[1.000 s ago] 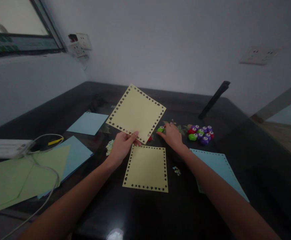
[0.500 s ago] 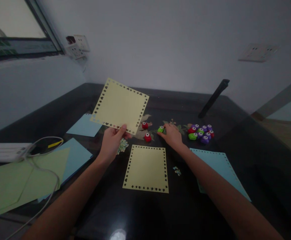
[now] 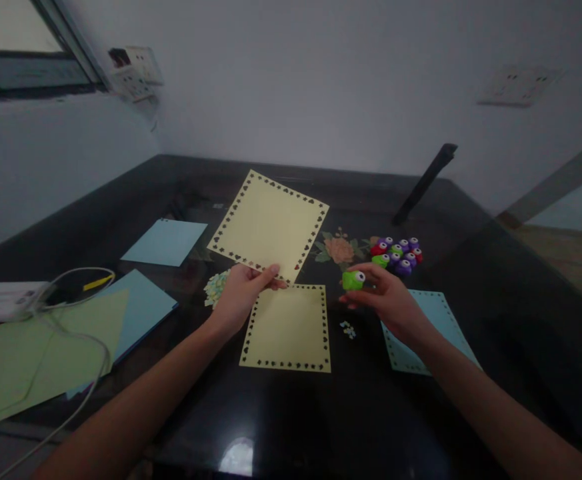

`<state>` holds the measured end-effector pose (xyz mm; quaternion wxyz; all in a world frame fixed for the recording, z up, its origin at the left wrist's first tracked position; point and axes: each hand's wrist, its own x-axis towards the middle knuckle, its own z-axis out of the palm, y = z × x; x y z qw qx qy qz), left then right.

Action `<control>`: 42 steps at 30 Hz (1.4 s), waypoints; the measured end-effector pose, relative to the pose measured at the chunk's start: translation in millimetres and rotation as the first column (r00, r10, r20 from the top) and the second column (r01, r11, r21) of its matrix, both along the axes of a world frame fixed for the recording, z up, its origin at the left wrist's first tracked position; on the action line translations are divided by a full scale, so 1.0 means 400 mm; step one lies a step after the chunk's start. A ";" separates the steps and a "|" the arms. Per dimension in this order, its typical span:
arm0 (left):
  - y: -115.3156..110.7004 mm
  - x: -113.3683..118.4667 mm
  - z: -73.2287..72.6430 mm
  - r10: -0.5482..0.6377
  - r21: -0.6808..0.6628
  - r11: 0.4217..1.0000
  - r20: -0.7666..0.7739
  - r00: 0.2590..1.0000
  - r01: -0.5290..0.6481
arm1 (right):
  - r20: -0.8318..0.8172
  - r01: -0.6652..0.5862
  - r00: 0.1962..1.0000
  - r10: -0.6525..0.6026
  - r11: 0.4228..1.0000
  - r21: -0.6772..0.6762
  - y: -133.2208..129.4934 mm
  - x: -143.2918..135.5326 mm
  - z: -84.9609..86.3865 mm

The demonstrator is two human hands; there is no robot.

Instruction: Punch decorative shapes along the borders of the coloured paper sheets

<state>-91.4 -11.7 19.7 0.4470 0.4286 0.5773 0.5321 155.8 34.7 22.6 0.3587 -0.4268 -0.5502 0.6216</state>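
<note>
My left hand (image 3: 241,297) pinches the lower edge of a pale yellow paper sheet (image 3: 271,223), its border punched with small hearts and stars. That sheet is tilted up above the table. Between the thumb and fingers of my right hand (image 3: 393,303) is a green craft punch (image 3: 351,281) with a white eye-like button. Just below, a second yellow sheet (image 3: 287,330) with a punched border lies flat. Small paper cut-outs (image 3: 348,329) sit to its right, and a larger pile of cut-outs (image 3: 215,289) shows beside my left hand.
Several purple, red and green punches (image 3: 405,267) cluster at the right, near a punched blue sheet (image 3: 443,317) partly under my right forearm. Blue paper (image 3: 168,240), green sheets (image 3: 5,353), a white power strip (image 3: 5,300) and its cable occupy the left. A black upright bar (image 3: 425,183) stands behind.
My right hand has lifted the green punch off the table and brought it right and nearer. My left hand has moved the raised sheet right; the two red punches are no longer visible.
</note>
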 end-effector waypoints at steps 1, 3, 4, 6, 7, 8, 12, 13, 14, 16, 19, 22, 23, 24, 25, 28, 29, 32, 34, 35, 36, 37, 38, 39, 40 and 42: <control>-0.007 0.015 0.004 -0.032 -0.019 0.999 0.001 0.999 0.032 | -0.046 0.028 0.998 -0.031 0.997 -0.078 -0.028 0.019 0.006; -0.023 0.049 0.014 -0.116 -0.073 0.991 -0.038 0.993 0.113 | -0.093 0.048 0.993 -0.069 0.977 -0.210 -0.075 0.052 0.013; -0.030 0.067 0.018 -0.161 -0.103 0.983 -0.069 0.985 0.153 | -0.113 0.057 0.990 -0.089 0.965 -0.257 -0.094 0.065 0.015; -0.042 0.104 0.024 -0.248 -0.165 0.960 -0.122 0.961 0.227 | -0.152 0.068 0.981 -0.122 0.945 -0.321 -0.122 0.085 0.014; -0.046 0.121 0.025 -0.283 -0.190 0.948 -0.136 0.949 0.255 | -0.168 0.077 0.976 -0.140 0.938 -0.337 -0.131 0.091 0.012; -0.050 0.137 0.025 -0.308 -0.209 0.938 -0.141 0.941 0.276 | -0.181 0.088 0.971 -0.158 0.935 -0.344 -0.138 0.095 0.009; -0.059 0.186 0.015 -0.298 -0.208 0.941 -0.128 0.946 0.268 | -0.193 0.107 0.965 -0.180 0.935 -0.338 -0.153 0.095 -0.003; -0.060 0.193 0.012 -0.280 -0.201 0.947 -0.124 0.952 0.252 | -0.191 0.098 0.966 -0.172 0.933 -0.345 -0.156 0.093 -0.006; -0.061 0.198 0.010 -0.267 -0.198 0.950 -0.121 0.956 0.241 | -0.191 0.084 0.968 -0.160 0.931 -0.356 -0.159 0.090 -0.008; -0.063 0.200 0.007 -0.254 -0.199 0.953 -0.125 0.959 0.226 | -0.203 0.043 0.971 -0.128 0.925 -0.379 -0.166 0.085 -0.009; -0.065 0.197 0.006 -0.259 -0.205 0.953 -0.171 0.950 0.223 | -0.236 -0.005 0.967 -0.096 0.919 -0.395 -0.174 0.076 -0.009; -0.069 0.195 0.007 -0.263 -0.222 0.951 -0.209 0.942 0.216 | -0.242 -0.005 0.965 -0.101 0.915 -0.404 -0.177 0.069 -0.010; -0.070 0.196 0.008 -0.262 -0.233 0.949 -0.211 0.942 0.212 | -0.241 -0.004 0.965 -0.103 0.914 -0.407 -0.177 0.068 -0.010; -0.072 0.197 0.008 -0.262 -0.242 0.947 -0.211 0.942 0.209 | -0.241 -0.004 0.965 -0.103 0.914 -0.407 -0.177 0.067 -0.011; -0.073 0.198 0.009 -0.262 -0.250 0.946 -0.208 0.942 0.208 | -0.241 -0.004 0.965 -0.103 0.914 -0.406 -0.178 0.066 -0.012; -0.077 0.202 0.009 -0.268 -0.258 0.942 -0.199 0.943 0.213 | -0.242 0.000 0.964 -0.108 0.913 -0.408 -0.180 0.067 -0.014; -0.078 0.202 0.009 -0.269 -0.254 0.943 -0.200 0.942 0.215 | -0.235 0.002 0.966 -0.107 0.913 -0.408 -0.181 0.068 -0.015; -0.080 0.200 0.006 -0.273 -0.232 0.947 -0.226 0.935 0.221 | -0.210 0.004 0.973 -0.096 0.917 -0.398 -0.183 0.070 -0.014; -0.082 0.198 0.003 -0.264 -0.219 0.953 -0.260 0.929 0.210 | -0.206 0.002 0.975 -0.088 0.923 -0.384 -0.184 0.069 -0.013; -0.082 0.197 0.001 -0.258 -0.216 0.955 -0.273 0.927 0.203 | -0.208 0.001 0.974 -0.086 0.925 -0.379 -0.184 0.069 -0.012; -0.083 0.197 0.000 -0.253 -0.214 0.957 -0.281 0.926 0.197 | -0.209 0.002 0.974 -0.087 0.927 -0.376 -0.184 0.069 -0.012; -0.083 0.197 0.000 -0.253 -0.216 0.957 -0.281 0.926 0.195 | -0.210 0.004 0.974 -0.089 0.928 -0.373 -0.185 0.068 -0.011; -0.083 0.197 0.000 -0.256 -0.223 0.955 -0.274 0.927 0.198 | -0.209 0.008 0.974 -0.092 0.928 -0.372 -0.185 0.068 -0.011; -0.083 0.198 0.001 -0.259 -0.232 0.952 -0.264 0.929 0.200 | -0.205 0.011 0.974 -0.094 0.928 -0.371 -0.186 0.067 -0.011; -0.083 0.200 0.002 -0.261 -0.242 0.949 -0.254 0.931 0.200 | -0.198 0.016 0.975 -0.096 0.929 -0.369 -0.186 0.067 -0.011; -0.083 0.203 0.004 -0.264 -0.264 0.944 -0.246 0.933 0.197 | -0.183 0.024 0.978 -0.096 0.931 -0.364 -0.187 0.066 -0.013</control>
